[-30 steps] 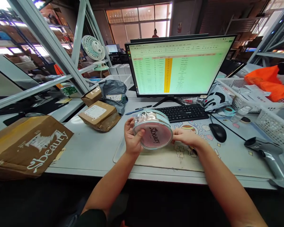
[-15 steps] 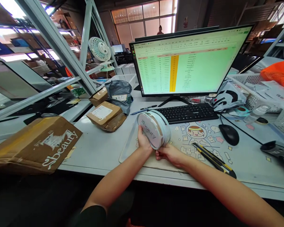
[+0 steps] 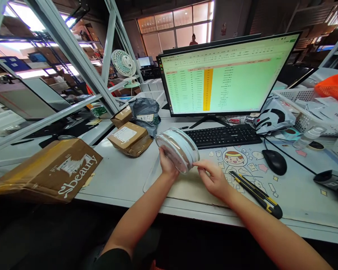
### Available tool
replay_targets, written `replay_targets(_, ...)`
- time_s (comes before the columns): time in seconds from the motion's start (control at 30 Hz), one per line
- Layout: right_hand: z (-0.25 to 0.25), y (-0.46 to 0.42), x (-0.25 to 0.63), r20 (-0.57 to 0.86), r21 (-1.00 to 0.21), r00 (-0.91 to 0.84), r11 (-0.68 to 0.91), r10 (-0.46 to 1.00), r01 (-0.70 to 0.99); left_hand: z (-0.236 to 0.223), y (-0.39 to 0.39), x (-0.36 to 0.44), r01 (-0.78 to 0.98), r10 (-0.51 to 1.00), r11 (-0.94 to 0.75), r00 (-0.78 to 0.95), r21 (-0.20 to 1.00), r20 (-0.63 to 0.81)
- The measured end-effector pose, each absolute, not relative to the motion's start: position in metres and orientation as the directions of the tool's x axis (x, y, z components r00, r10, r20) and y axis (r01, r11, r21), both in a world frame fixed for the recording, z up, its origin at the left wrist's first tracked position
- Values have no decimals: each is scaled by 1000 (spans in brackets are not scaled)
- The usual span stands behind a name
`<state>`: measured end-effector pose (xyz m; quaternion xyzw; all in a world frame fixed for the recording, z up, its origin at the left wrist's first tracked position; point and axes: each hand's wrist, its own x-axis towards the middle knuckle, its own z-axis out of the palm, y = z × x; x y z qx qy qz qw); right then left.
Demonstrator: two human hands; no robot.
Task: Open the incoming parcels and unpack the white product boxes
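Note:
A round, drum-shaped case (image 3: 183, 144) with pale blue and brown bands round its side is held tilted above the desk mat. My left hand (image 3: 168, 165) is closed round its lower left, thumb on the flat front. My right hand (image 3: 214, 179) is at the lower right of the case, index fingertip against the rim and the other fingers curled in. Whatever tiny part sits at those fingertips is too small to make out. A black and yellow box cutter (image 3: 256, 193) lies on the mat, right of my right hand.
Behind the case stand a keyboard (image 3: 225, 135) and a monitor (image 3: 222, 82). A mouse (image 3: 274, 162) and a scanner-like device (image 3: 329, 180) are to the right. Cardboard boxes (image 3: 129, 137) and a large carton (image 3: 50, 168) occupy the left. A person (image 3: 193, 39) appears far back.
The case has turned, showing more of its banded side and less of its lettered front. My right hand has shifted from beneath it to the right, along its edge.

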<state>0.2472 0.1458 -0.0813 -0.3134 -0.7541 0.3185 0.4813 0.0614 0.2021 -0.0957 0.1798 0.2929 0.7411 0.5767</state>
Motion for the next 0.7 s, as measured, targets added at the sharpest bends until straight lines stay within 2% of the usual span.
replay_targets(0.07,-78,153,254,580,-725,-331,657,744,206,-101,206,64,-701,941,-203,-333,684,-62)
replay_targets(0.13,-77,161,258,574,-725,-248,625,780,290,-106,208,69,-622,908,-310,-417,719,31)
replay_targets(0.23,-74,169,265,493,-761,-149,508,857,403,-110,208,71,-480,832,-502,-497,719,249)
replay_targets(0.3,-70,173,270,415,-781,-152,437,897,447,-114,208,70,-417,803,-560,-485,716,345)
replay_targets(0.5,-62,182,284,263,-856,-277,356,924,376,-126,206,63,-312,799,-585,-377,748,468)
replay_targets(0.7,-64,186,282,205,-857,-361,345,910,383,-127,196,65,-298,835,-539,-309,788,455)
